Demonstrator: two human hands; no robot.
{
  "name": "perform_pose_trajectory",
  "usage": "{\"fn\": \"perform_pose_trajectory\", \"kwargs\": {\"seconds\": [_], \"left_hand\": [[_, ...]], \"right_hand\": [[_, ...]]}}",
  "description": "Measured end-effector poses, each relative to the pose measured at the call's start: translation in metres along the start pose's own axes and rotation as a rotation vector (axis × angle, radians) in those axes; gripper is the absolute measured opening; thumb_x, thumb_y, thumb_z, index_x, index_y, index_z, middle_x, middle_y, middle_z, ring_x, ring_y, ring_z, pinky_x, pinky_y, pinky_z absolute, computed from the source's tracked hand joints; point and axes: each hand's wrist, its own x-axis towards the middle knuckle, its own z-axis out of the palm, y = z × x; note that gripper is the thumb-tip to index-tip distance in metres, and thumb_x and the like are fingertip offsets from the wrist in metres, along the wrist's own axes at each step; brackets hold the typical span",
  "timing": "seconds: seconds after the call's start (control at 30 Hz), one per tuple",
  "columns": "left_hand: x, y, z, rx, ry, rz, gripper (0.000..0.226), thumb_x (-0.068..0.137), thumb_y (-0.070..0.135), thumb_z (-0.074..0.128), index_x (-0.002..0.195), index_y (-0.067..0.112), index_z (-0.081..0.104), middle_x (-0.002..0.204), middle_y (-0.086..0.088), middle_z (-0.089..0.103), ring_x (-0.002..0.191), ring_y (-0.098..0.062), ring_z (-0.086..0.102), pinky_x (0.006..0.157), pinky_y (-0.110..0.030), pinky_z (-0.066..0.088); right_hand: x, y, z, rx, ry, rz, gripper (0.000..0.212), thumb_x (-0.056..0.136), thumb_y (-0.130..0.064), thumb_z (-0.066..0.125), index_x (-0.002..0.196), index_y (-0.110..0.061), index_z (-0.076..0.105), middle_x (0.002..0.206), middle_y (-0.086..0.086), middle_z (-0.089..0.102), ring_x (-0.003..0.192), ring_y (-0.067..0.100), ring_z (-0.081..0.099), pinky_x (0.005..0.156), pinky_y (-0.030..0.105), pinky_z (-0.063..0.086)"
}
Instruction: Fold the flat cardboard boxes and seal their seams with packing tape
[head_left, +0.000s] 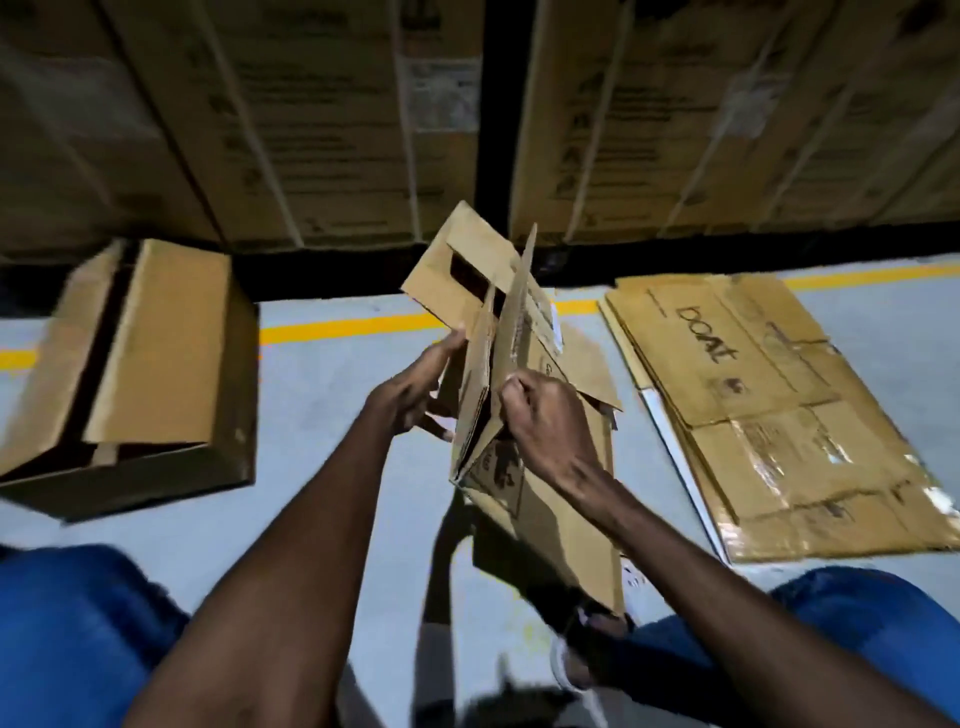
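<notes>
Far left, on the grey floor (322, 467): a folded box (150, 374) was seen lying on its side, its top flaps not quite meeting, a dark gap left along the seam. A yellow line (343, 327) was painted across the floor behind it.

Centre: a partly opened cardboard box (498, 364) was held up off the floor between both hands, its panels spread in a narrow V, flaps sticking up toward the stacked cartons (311, 119) at the back wall. The left hand (415, 395) was laid against the box's left panel, fingers fairly straight and spread, fingertips at the panel edge. The right hand (545, 421) was curled tight on the near edge of the right-hand panel, the cardboard pinched between thumb and fingers. The lower end of the box was angled down toward a shoe (571, 660); contact with the floor could not be told.

Right: a pile of flat boxes (769, 415) was laid on the floor, well apart from the held box, old clear tape and a dark printed word noted on the top sheet.

Lower corners: blue trouser knees (78, 623) were seen, blurred.
</notes>
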Motion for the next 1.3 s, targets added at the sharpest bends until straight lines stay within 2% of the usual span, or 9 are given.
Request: {"fn": "perform_pose_trajectory", "kwargs": {"seconds": [0.13,0.27,0.47,0.6,0.73,0.87,1.03,1.13,1.3], "left_hand": [[-0.026,-0.006,-0.047,0.048,0.014,0.026,0.081,0.086,0.080,0.040,0.154,0.036,0.031,0.137,-0.007,0.045,0.113,-0.039,0.054,0.081,-0.049,0.051],[-0.036,-0.026,-0.067,0.119,0.014,-0.051,0.083,0.066,0.064,0.069,0.134,0.018,0.055,0.119,-0.014,0.057,0.089,-0.038,0.061,0.064,-0.043,0.059],[-0.050,-0.055,-0.110,-0.047,0.517,0.079,0.010,0.077,0.001,0.052,0.072,0.006,0.045,0.072,-0.010,0.043,0.061,-0.023,0.039,0.055,-0.028,0.029],[-0.057,-0.065,-0.108,-0.113,0.640,0.158,0.021,0.077,-0.005,0.049,0.058,0.003,0.056,0.066,-0.012,0.056,0.067,-0.025,0.049,0.061,-0.031,0.037],[-0.079,-0.066,-0.097,-0.006,0.643,0.328,0.019,0.073,-0.006,0.046,0.058,-0.004,0.058,0.063,-0.015,0.053,0.066,-0.023,0.047,0.061,-0.031,0.032],[-0.114,-0.071,-0.099,0.096,0.594,0.413,0.016,0.065,0.000,0.048,0.055,0.007,0.058,0.058,-0.008,0.048,0.060,-0.022,0.038,0.058,-0.031,0.024],[-0.131,-0.071,-0.113,0.034,0.682,0.440,0.036,0.067,0.001,0.048,0.077,0.015,0.079,0.077,-0.012,0.069,0.066,-0.020,0.047,0.060,-0.030,0.033],[-0.128,-0.069,-0.120,0.007,0.811,0.406,0.042,0.081,-0.002,0.047,0.097,0.018,0.079,0.088,-0.005,0.071,0.073,-0.023,0.053,0.059,-0.027,0.034],[-0.117,-0.066,-0.122,-0.026,1.002,0.336,0.041,0.080,0.003,0.051,0.112,0.012,0.076,0.103,-0.010,0.074,0.072,-0.022,0.056,0.052,-0.022,0.034]], "right_hand": [[-0.026,-0.042,0.030,0.097,0.005,0.035,0.033,0.094,-0.023,0.046,0.062,-0.021,0.041,0.055,0.005,0.044,0.050,0.013,0.038,0.050,0.038,0.033],[-0.048,-0.056,0.055,0.156,0.019,0.135,0.044,0.096,-0.012,0.053,0.059,-0.024,0.033,0.052,-0.008,0.030,0.048,0.007,0.026,0.047,0.028,0.023],[-0.054,-0.045,0.053,0.185,0.145,0.369,0.036,0.094,-0.019,0.056,0.060,-0.011,0.048,0.049,-0.005,0.042,0.039,0.005,0.035,0.040,0.030,0.040],[-0.039,-0.064,0.029,0.351,0.039,0.594,0.035,0.079,-0.012,0.062,0.050,-0.014,0.043,0.053,0.002,0.046,0.052,0.022,0.047,0.054,0.045,0.052],[-0.023,-0.089,0.019,0.391,-0.185,0.722,0.012,0.077,0.000,0.059,0.068,-0.007,0.055,0.069,0.014,0.051,0.063,0.026,0.047,0.060,0.039,0.045],[0.010,-0.091,0.020,0.438,-0.113,0.775,0.003,0.079,0.001,0.060,0.080,-0.002,0.060,0.069,0.011,0.054,0.061,0.026,0.051,0.056,0.031,0.044],[0.019,-0.077,0.019,0.272,0.025,0.727,0.017,0.061,-0.003,0.060,0.077,-0.002,0.059,0.063,0.012,0.058,0.053,0.028,0.056,0.046,0.029,0.049],[-0.007,-0.065,0.014,0.220,0.115,0.723,0.027,0.055,-0.013,0.060,0.079,-0.003,0.064,0.072,0.012,0.070,0.063,0.032,0.070,0.061,0.049,0.063],[-0.047,-0.040,0.013,0.161,0.154,0.738,0.032,0.057,-0.028,0.063,0.079,-0.004,0.065,0.077,0.013,0.072,0.067,0.033,0.071,0.068,0.046,0.063]]}}
